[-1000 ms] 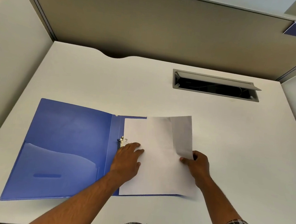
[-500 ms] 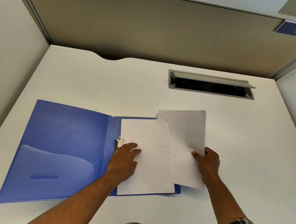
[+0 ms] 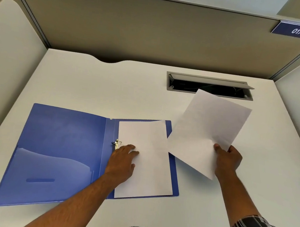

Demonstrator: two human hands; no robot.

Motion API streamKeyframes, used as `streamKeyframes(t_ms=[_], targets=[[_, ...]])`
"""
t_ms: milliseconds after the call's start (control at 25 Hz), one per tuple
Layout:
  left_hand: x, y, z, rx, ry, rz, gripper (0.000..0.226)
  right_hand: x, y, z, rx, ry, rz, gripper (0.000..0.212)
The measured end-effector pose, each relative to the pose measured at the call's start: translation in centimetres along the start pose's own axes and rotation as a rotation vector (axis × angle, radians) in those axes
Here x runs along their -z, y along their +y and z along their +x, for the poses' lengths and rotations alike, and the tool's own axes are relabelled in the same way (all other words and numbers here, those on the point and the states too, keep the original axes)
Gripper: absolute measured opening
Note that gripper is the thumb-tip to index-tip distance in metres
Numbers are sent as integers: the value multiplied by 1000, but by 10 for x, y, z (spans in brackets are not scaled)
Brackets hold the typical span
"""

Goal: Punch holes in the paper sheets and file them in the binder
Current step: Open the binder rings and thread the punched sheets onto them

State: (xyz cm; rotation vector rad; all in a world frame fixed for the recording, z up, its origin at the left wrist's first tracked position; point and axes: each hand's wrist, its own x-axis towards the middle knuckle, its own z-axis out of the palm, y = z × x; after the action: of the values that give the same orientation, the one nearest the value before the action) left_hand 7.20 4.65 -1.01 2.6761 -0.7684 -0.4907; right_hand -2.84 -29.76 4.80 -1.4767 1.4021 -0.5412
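Observation:
A blue binder [image 3: 60, 145] lies open on the white desk, its metal clip [image 3: 117, 143] at the spine. White paper sheets [image 3: 146, 158] lie on the binder's right half. My left hand [image 3: 122, 161] rests flat on their left edge, just beside the clip. My right hand [image 3: 227, 161] pinches the lower edge of a single white sheet [image 3: 208, 130] and holds it tilted above the desk, to the right of the binder. No hole punch is in view.
A grey cable hatch [image 3: 210, 86] stands open in the desk at the back right; the lifted sheet's top corner overlaps it. Cubicle partitions [image 3: 153, 31] close off the back and both sides. A blue sign reading 017 [image 3: 297, 31] hangs top right.
My right hand has lifted the top sheet off the stack and carried it right and up, clear of the binder. My left hand has stayed on the remaining sheets.

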Motion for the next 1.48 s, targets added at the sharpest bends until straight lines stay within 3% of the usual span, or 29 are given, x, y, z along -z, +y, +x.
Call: streamKeyframes(t_ms=[400,600,680,760,840,920,1000,1200,1480], targets=[[6,7,2,5,7,54,53,1,-39,-3,78,-29,240,13],[10,11,6,-34,34,30,45,-2,-40,-15,50,-178,276,21],[19,16,14,-45,211,-152,40,-6,-33,-27,47,-275,240,26],[44,31,23,71,334,-513,37,-11,-25,-40,58,-377,200,27],[78,51,35,203,181,-939,40,-15,-18,-52,78,-470,185,27],[99,62,43,209,25,-1140,40,-19,-15,-63,121,-528,162,29],[105,69,45,183,51,-1108,34,-23,-17,-72,172,-548,149,32],[102,83,30,82,320,-1038,36,-30,-33,-93,321,-499,139,35],[93,82,16,43,360,-1045,30,-36,-25,-104,358,-499,140,46]])
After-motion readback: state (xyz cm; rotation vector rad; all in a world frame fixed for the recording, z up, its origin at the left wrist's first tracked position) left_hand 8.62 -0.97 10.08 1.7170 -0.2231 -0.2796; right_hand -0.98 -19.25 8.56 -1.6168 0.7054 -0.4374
